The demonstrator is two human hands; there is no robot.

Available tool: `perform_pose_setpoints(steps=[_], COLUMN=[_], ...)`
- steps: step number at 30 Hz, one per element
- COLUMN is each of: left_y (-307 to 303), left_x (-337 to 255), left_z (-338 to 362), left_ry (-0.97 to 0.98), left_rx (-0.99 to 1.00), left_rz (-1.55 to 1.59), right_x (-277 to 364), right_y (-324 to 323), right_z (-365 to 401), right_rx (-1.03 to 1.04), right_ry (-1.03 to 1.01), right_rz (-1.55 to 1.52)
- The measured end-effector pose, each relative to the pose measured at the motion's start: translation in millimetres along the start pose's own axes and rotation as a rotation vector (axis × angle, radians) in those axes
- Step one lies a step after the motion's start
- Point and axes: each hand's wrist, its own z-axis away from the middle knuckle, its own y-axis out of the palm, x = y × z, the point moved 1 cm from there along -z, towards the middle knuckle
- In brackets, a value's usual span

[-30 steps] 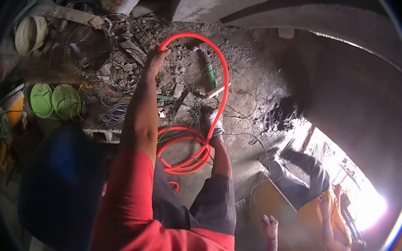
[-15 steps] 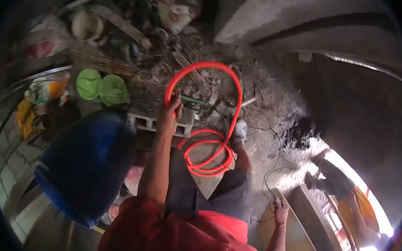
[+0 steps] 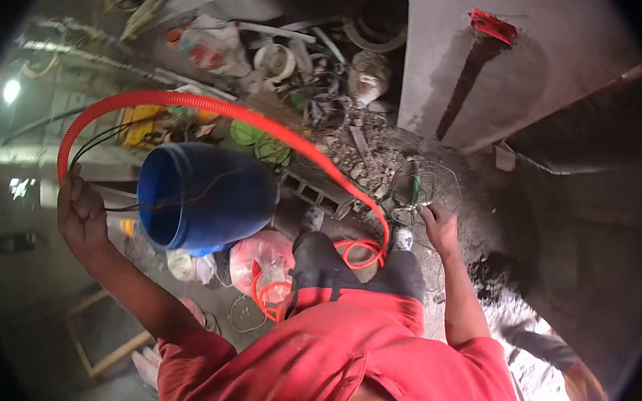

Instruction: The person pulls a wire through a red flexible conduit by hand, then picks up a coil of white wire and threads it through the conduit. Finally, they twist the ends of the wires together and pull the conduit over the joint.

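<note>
In the head view, the left hand (image 3: 81,215) is clamping the end of the orange hose (image 3: 223,110), which is arcing over the blue barrel (image 3: 204,193) down to loops seemingly not yet uncoiled at the feet, while the right hand (image 3: 441,226) is touching thin wires (image 3: 421,181), its grip indeterminable.

Worn on the head, looked steeply down over the shirt (image 3: 355,364); close to left hand (image 3: 81,219) and right hand (image 3: 441,226), edges perhaps lens-darkened.

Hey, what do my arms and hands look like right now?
The left hand and right hand are bare: no gloves, no watch visible. Short red shirt sleeves cover the upper arms; the forearms are uncovered.
</note>
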Motion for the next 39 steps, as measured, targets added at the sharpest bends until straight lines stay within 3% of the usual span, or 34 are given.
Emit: perform_pose_setpoints(steps=[2,4,6,9,10,12,14,15,16,17,18,19,20,21,23,26,28,29,31,33,34,35,37,38,39], left_y=[1,6,-10,11,9,-10,-31,-39,-49,-66,-88,-108,-122,-129,-151,-204,-240,-250,-271,-288,-280,-267,-226,-213,-204], left_x=[-26,-16,29,71,83,120,137,139,140,139,136,134,131,117,77,5,-30,-38,-36,-9,-2,3,-4,-5,0], left_z=[37,76,104,167,190,262,312,335,359,378,390,404,421,433,449,447,438,431,414,393,390,390,402,407,414], left_ry=[0.013,-0.093,-0.174,-0.226,-0.236,-0.266,-0.216,-0.21,-0.265,-0.323,-0.337,-0.377,-0.425,-0.442,-0.421,-0.289,-0.177,-0.147,-0.127,-0.18,-0.178,-0.153,-0.11,-0.095,-0.108], left_rx=[0.019,-0.174,-0.171,-0.225,-0.202,-0.129,-0.032,-0.035,-0.123,-0.203,-0.195,-0.186,-0.186,-0.21,-0.227,-0.165,-0.077,-0.097,-0.125,-0.146,-0.145,-0.112,-0.077,-0.071,0.006], left_rz=[0.022,-0.053,-0.307,-0.667,-0.757,-0.633,-0.521,-0.5,-0.23,0.037,0.053,0.269,0.485,0.536,0.528,0.488,0.456,0.438,0.425,0.53,0.53,0.483,0.312,0.314,0.191], right_x=[0,-7,-17,-17,-9,31,109,132,143,132,145,157,172,184,184,116,107,92,175,299,335,332,317,270,230], right_y=[4,15,22,19,17,15,23,30,44,78,113,149,181,219,271,305,276,257,191,127,106,102,87,100,105], right_z=[-9,-9,-20,-39,-38,-12,28,59,98,133,187,241,289,331,406,417,399,382,341,354,366,375,406,407,419], right_rx=[0.072,0.075,0.054,-0.048,-0.208,-0.39,0.047,0.384,0.724,0.958,0.941,0.964,0.829,0.881,0.985,0.875,0.634,0.472,0.386,0.358,0.349,0.345,0.708,0.847,1.002], right_ry=[-0.024,-0.022,-0.105,-0.04,-0.244,-0.478,-0.181,-0.173,-0.15,-0.251,-0.296,-0.453,-0.745,-0.888,-0.91,-0.861,-0.786,-0.799,-0.778,-0.715,-0.746,-0.748,-0.556,-0.517,-0.42], right_rz=[0.055,0.239,0.199,0.254,0.473,0.717,-0.017,-0.131,-0.242,-0.227,-0.09,-0.156,-0.102,-0.162,0.145,0.135,0.347,0.295,0.68,0.101,-0.002,-0.005,0.276,0.192,-0.136])
